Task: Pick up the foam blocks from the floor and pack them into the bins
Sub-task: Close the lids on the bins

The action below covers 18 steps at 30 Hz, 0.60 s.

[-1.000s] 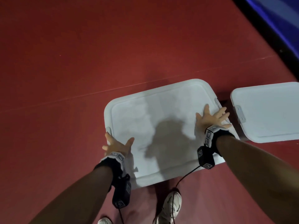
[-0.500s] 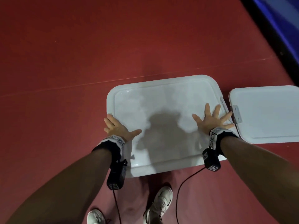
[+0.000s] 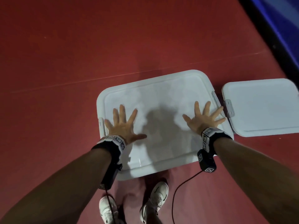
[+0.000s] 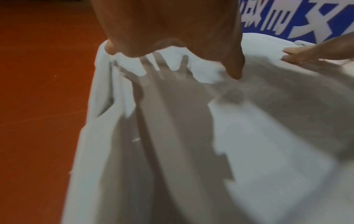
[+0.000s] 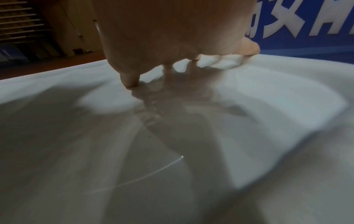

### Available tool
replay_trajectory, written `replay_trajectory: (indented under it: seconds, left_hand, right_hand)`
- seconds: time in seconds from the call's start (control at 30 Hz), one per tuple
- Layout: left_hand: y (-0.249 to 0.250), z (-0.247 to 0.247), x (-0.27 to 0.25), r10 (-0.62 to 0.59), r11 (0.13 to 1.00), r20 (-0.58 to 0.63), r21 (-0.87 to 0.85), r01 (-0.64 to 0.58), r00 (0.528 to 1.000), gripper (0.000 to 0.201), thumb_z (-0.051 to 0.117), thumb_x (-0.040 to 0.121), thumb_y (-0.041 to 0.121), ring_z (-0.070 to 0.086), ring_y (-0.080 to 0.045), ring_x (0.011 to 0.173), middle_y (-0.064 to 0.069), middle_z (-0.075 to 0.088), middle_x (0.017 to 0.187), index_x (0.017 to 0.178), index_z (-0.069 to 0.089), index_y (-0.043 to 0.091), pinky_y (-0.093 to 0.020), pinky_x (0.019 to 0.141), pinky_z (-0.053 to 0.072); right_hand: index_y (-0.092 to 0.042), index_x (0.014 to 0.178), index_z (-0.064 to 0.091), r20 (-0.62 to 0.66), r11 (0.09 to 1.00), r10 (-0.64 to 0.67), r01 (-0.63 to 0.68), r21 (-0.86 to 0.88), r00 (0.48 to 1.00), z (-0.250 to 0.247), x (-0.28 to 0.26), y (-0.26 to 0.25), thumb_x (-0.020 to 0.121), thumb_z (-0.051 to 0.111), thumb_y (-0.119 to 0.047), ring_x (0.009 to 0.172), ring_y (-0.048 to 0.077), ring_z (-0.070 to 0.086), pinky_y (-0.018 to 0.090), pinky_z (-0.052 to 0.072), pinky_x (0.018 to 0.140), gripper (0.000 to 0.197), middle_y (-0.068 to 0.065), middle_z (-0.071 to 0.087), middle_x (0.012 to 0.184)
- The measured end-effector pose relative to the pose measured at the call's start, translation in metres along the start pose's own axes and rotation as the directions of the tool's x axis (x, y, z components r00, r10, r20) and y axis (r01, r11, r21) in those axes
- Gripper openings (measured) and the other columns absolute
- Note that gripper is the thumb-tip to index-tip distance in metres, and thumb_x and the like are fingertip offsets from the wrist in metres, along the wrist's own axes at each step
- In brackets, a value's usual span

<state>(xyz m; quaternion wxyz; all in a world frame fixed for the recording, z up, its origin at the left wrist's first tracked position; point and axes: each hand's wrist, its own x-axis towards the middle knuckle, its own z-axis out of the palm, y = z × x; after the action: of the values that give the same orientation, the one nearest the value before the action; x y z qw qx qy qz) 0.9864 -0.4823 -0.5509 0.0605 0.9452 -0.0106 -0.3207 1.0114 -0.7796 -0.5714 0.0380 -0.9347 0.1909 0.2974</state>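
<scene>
Both the left hand and right hand lie flat and wide on the lid, so this bin looks packed, with no blocks in sight on the floor.

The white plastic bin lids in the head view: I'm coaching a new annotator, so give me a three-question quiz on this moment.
1. True or false: the left hand grips the near white plastic bin lid with curled fingers.
2. How many white lids lie on the red floor: A one, B two, C three?
3. Fill in: the right hand lies flat with its fingers ____.

Key
1. False: both hands lie open, palms down on the lid.
2. B: a second white lid sits to the right of the near one.
3. Spread.
</scene>
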Motion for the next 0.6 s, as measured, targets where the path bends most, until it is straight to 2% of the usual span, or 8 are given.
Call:
replay_trajectory:
  seconds: [0.07,0.13,0.3,0.47,0.6]
  left_hand:
    - [0.012,0.000,0.007,-0.006,1.000,0.113,0.017,0.004,0.994,0.124,0.057,0.061,0.089,-0.032,-0.038,0.142,-0.006,-0.045,0.150,0.145,-0.025,0.050,-0.075,0.109,0.001]
    - [0.019,0.006,0.012,-0.018,0.998,0.167,0.061,0.008,0.986,0.130,0.060,0.055,0.090,-0.037,-0.040,0.139,-0.006,-0.052,0.145,0.142,-0.030,0.051,-0.079,0.105,0.001]
    - [0.023,0.006,0.022,-0.036,0.996,0.188,0.082,0.021,0.981,0.134,0.061,0.053,0.091,-0.042,-0.041,0.135,-0.006,-0.057,0.140,0.140,-0.033,0.051,-0.082,0.101,0.000]
    - [0.026,0.005,0.031,-0.050,0.996,0.226,0.090,0.031,0.973,0.135,0.062,0.054,0.090,-0.046,-0.043,0.130,-0.009,-0.060,0.135,0.138,-0.035,0.051,-0.083,0.100,-0.002]
    - [0.028,0.002,0.035,-0.038,0.994,0.196,0.111,0.017,0.980,0.137,0.060,0.051,0.092,-0.040,-0.048,0.134,-0.013,-0.054,0.141,0.141,-0.033,0.048,-0.085,0.098,0.003]
  right_hand:
    - [-0.041,0.149,-0.017,0.017,0.998,-0.054,0.054,0.020,0.998,0.011,-0.010,-0.001,0.082,0.025,-0.083,0.141,0.045,-0.027,0.074,-0.001,0.107,0.090,0.006,-0.026,0.159]
    - [-0.040,0.149,-0.018,0.011,0.996,-0.085,0.084,0.033,0.996,0.023,-0.018,-0.002,0.083,0.025,-0.082,0.142,0.042,-0.027,0.074,-0.001,0.107,0.089,0.006,-0.028,0.158]
    - [-0.043,0.148,-0.019,0.037,0.996,-0.080,0.079,0.031,0.996,0.021,-0.002,-0.001,0.082,0.025,-0.083,0.142,0.041,-0.027,0.074,-0.001,0.107,0.089,0.003,-0.030,0.157]
    - [-0.043,0.147,-0.023,0.059,0.997,-0.073,0.072,0.018,0.996,0.022,0.003,-0.003,0.082,0.025,-0.083,0.140,0.039,-0.034,0.073,-0.007,0.106,0.090,0.003,-0.038,0.153]
    - [-0.043,0.146,-0.024,0.068,0.999,-0.048,0.048,0.000,0.997,0.016,0.006,-0.006,0.081,0.024,-0.084,0.139,0.039,-0.035,0.073,-0.008,0.107,0.092,0.002,-0.040,0.152]
